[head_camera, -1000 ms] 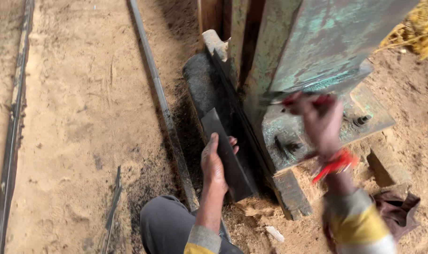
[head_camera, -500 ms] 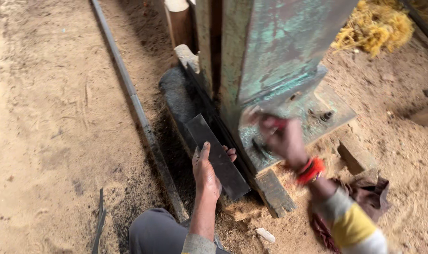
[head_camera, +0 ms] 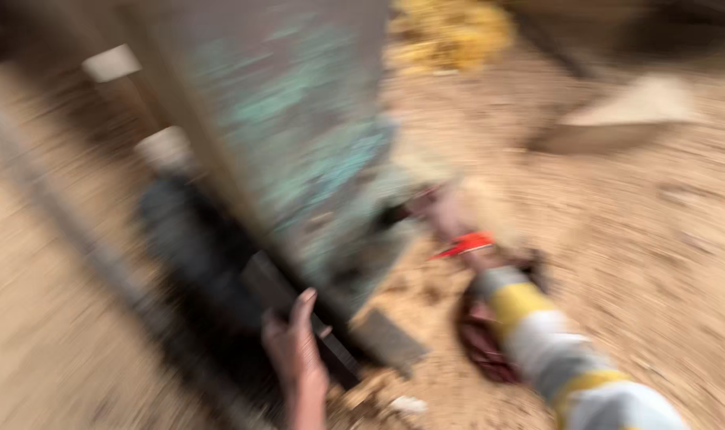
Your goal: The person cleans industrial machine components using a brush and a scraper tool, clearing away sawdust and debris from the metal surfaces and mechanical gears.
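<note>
Steel, dark and flat, is what your left hand [head_camera: 295,346] grips: a dark plate [head_camera: 299,314] leaning against the foot of the green post [head_camera: 315,151]. Your fingers are wrapped over the plate's near edge, thumb side up, wrist coming in from the bottom of the view. The plate sits low at the post's base, touching it on the left side.

Your right hand [head_camera: 442,215] is stretched forward to the right side of the post base, forearm in a sleeve [head_camera: 554,342] banded grey and yellow. A red band [head_camera: 466,243] shows at the wrist. Motion blur hides the fingers; you cannot tell whether that hand is clenched or loose, or what it touches.

Surroundings: sandy floor [head_camera: 641,263] all around. A dark reddish cloth [head_camera: 482,338] lies on the sand under your right forearm. A yellow fibrous heap [head_camera: 450,32] sits beyond the post, well apart. A pale slab [head_camera: 617,119] lies further right. The post stands between your two hands.
</note>
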